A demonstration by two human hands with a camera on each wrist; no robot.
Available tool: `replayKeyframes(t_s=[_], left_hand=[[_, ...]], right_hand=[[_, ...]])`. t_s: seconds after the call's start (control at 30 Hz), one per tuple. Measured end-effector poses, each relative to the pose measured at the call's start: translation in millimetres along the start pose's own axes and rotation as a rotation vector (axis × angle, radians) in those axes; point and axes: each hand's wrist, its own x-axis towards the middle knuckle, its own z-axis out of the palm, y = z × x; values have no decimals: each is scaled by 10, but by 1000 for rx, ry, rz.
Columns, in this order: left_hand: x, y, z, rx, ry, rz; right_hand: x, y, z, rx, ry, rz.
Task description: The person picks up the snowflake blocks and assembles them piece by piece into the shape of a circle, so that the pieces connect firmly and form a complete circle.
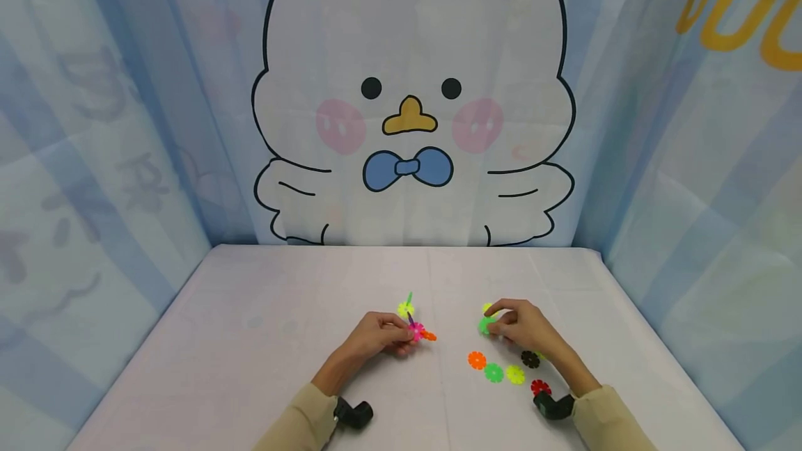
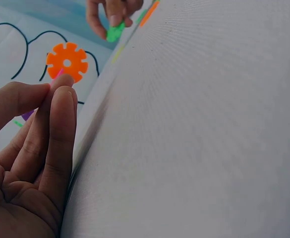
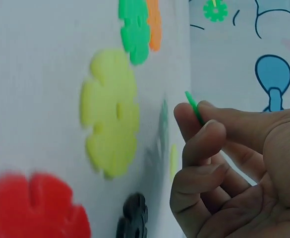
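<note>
Green disc sits pinched in the right grip.

The discs look smooth plastic, the tabletop matt.

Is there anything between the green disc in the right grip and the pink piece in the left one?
Only the orange disc, which juts from the pink piece toward the right grip. Beyond it, nothing visible blocks the gap to the green disc.
</note>
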Motion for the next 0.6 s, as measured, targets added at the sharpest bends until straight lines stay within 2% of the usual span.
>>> replayKeyframes(t_s=[0.2,0.4,0.6], left_hand=[[4,-9,-1,-22,-11,3],[11,-18,1,-26,-12,6],[10,-3,4,-20,-15,4]], right_hand=[[-25,-70,125,97,-98,-79],[-45,-137,275,154,-177,-75],[-40,-205,380,182,-219,-124]])
